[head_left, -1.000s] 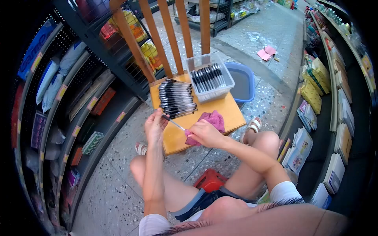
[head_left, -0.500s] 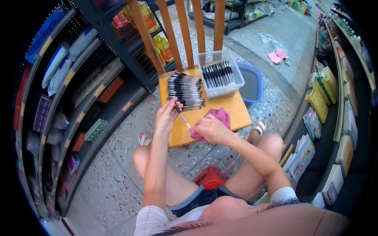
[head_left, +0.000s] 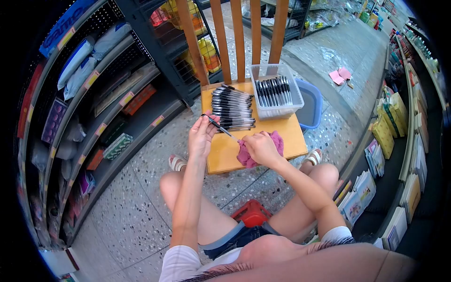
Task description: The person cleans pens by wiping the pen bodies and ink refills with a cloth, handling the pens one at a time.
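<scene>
Between the fingertips of my left hand is the black-capped end of a pen; its clear barrel slants down to the right. My right hand is closed on a pink cloth, pinched around the pen's far end. Both hands are over the seat of a wooden chair. Behind my left hand, a row of pens lies side by side on the seat. At the seat's right rear stands a clear plastic box with several black-capped pens inside.
A blue basin sits on the floor behind the chair's right side. Under me is a red stool. Stocked shelves curve along the left, and more shelves with notebooks line the right. Pink paper lies on the floor.
The view has shifted, so the chair appears slightly further right. The pen now lies at a flatter slant, its far end still at the cloth in my right hand.
</scene>
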A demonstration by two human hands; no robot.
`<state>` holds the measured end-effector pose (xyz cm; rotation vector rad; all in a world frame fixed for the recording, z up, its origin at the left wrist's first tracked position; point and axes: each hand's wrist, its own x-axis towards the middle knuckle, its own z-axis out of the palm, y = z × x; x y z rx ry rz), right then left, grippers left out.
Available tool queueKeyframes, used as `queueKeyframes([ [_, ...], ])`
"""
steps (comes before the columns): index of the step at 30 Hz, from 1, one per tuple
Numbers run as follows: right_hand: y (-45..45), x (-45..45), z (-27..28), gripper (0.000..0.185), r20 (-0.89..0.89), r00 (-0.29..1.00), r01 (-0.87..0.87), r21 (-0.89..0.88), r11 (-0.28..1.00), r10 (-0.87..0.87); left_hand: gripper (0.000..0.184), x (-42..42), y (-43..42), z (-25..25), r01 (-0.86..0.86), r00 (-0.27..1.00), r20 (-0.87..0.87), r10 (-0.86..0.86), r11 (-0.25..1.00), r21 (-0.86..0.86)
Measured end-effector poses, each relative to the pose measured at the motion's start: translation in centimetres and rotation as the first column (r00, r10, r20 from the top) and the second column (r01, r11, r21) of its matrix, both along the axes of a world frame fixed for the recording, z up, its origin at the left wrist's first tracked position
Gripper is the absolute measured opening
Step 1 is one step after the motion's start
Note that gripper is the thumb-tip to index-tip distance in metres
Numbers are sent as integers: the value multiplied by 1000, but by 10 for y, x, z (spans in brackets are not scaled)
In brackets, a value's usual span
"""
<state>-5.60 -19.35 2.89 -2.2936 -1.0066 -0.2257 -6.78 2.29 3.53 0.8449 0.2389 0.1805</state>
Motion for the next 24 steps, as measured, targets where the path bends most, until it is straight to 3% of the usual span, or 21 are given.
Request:
queueKeyframes([
  [7, 13, 2, -3, 12, -31, 995, 97, 9, 995, -96, 29, -2, 3, 4, -251, 967, 50, 249, 968, 28],
  [11, 10, 5, -11, 15, -52, 996, 71, -124, 990, -78, 28, -5, 17, 19, -292, 954, 84, 289, 956, 29],
  [14, 9, 1, -5, 16, 12, 999, 49, -94, 994, -48, 30, -8, 16, 20, -259, 965, 53, 256, 965, 40],
  [17, 10, 1, 2, 22, -65, 993, 94, -8, 996, -94, 29, -8, 11, 21, -219, 976, 18, 218, 976, 23],
  [20, 11, 5, 15, 24, -285, 952, -25, 280, 960, 108, 27, -7, 6, 24, -189, 982, 12, 188, 982, 8],
  [24, 5, 4, 26, 24, -423, 884, -14, 401, 916, 199, 27, 6, -4, 16, -147, 989, 20, 147, 989, -13],
])
